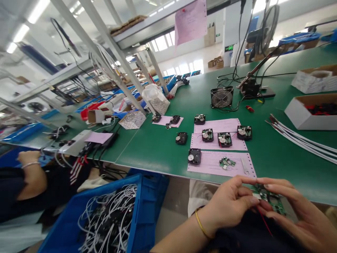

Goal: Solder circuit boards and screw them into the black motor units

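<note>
Green and small, a circuit board [271, 199] is sitting pinched between both hands just below the near table edge [168, 173]. The left hand [231, 203] is closing thumb and fingers on its left end; the right hand [295, 211] is gripping the other. A blue bin [147, 207] of cables is crowding the left side.

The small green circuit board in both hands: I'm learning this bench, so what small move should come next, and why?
Probably bring the circuit board forward over the pink sheet. The left hand and right hand pinch it below the table edge, while a similar board lies there.
</note>
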### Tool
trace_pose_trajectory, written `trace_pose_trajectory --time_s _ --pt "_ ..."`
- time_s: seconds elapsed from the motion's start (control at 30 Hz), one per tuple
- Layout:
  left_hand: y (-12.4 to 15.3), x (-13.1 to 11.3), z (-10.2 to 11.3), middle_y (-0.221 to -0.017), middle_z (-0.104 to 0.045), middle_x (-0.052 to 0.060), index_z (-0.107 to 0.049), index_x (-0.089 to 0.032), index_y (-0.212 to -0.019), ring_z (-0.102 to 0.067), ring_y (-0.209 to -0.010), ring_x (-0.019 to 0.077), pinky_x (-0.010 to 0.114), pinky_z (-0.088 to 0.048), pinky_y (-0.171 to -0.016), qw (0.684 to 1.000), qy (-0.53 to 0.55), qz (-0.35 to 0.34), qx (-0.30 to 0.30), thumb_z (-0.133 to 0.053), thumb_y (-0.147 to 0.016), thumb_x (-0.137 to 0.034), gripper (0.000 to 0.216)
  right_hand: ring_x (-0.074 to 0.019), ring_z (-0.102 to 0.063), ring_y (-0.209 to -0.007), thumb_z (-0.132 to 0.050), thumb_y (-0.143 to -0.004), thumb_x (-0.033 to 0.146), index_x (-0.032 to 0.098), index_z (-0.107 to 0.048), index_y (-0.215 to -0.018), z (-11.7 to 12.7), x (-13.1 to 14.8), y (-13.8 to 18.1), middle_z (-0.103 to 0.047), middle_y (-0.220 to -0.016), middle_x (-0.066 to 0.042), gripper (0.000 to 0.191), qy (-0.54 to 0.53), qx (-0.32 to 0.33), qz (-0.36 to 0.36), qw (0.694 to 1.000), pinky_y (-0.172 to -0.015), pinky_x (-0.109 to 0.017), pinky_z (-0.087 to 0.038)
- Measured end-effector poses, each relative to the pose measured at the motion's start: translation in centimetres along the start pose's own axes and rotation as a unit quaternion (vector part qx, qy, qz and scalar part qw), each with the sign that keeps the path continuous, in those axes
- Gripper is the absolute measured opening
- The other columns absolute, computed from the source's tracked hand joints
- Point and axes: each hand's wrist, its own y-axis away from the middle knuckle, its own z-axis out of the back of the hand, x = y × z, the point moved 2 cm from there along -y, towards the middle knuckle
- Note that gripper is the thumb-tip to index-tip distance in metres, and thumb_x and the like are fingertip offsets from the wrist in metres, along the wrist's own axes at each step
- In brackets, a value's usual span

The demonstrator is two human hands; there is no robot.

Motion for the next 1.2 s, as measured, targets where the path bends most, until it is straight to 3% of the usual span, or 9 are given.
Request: trace_pose_trajectory --time_s 0.23,0.37,0.57,1.0,1.2 --pt "0.6 0.2 1.0 -0.078 -0.07 0.002 -0.062 -0.016 -0.124 -0.07 -0.072 0.0147 0.027 -0.052 -0.075 0.999 0.035 -0.006 -0.028 -0.083 -0.077 -0.055 0.064 -0.0219 -0.067 -0.12 -0.062 -0.096 0.037 0.028 -0.052 -0.141 -0.7 0.1 -0.3 -0.068 -0.13 -0.009 0.047 0.045 0.033 0.009 0.998 -0.1 -0.028 -0.059" --pt "1.1 0.1 1.4 -0.078 -0.071 0.003 -0.062 -0.015 -0.121 -0.071 -0.071 0.0143 0.026 -0.054 -0.075 0.999 0.039 -0.007 -0.033 -0.082 -0.079 -0.049 0.058 -0.0194 -0.068 -0.119 -0.059 -0.098 0.037 0.025 -0.053 -0.139 -1.0 0.3 -0.1 -0.068 -0.126 -0.009 0.044 0.079 0.052 0.004 0.995 -0.099 -0.024 -0.058" --pt "1.6 0.2 1.7 -0.079 -0.068 0.003 -0.064 -0.015 -0.123 -0.07 -0.075 0.0165 0.028 -0.053 -0.075 0.999 0.007 -0.008 -0.038 -0.08 -0.081 -0.051 0.058 -0.0146 -0.071 -0.108 -0.059 -0.099 0.041 0.024 -0.055 -0.132 -1.5 1.0 -0.1 -0.07 -0.116 -0.007 0.037 0.06 0.031 0.004 0.998 -0.094 -0.016 -0.057" --pt "1.6 0.1 1.7 -0.097 -0.075 0.008 -0.061 -0.016 -0.123 -0.071 -0.082 0.0152 0.026 -0.052 -0.079 1.0 -0.001 -0.017 -0.01 -0.076 -0.088 -0.048 0.05 -0.0178 -0.075 -0.102 -0.06 -0.098 0.044 0.024 -0.056 -0.129 -1.9 1.6 0.3 -0.074 -0.111 -0.008 0.037 0.061 0.004 -0.004 0.998 -0.089 -0.021 -0.061" --pt "1.7 0.1 1.9 -0.106 -0.075 0.012 -0.061 -0.017 -0.124 -0.07 -0.092 0.0206 0.032 -0.052 -0.083 1.0 -0.022 -0.015 -0.012 -0.074 -0.089 -0.049 0.049 -0.0183 -0.075 -0.102 -0.06 -0.098 0.045 0.024 -0.057 -0.128 -2.0 1.8 0.1 -0.075 -0.108 -0.008 0.036 0.069 -0.008 0.005 0.998 -0.091 -0.022 -0.06"
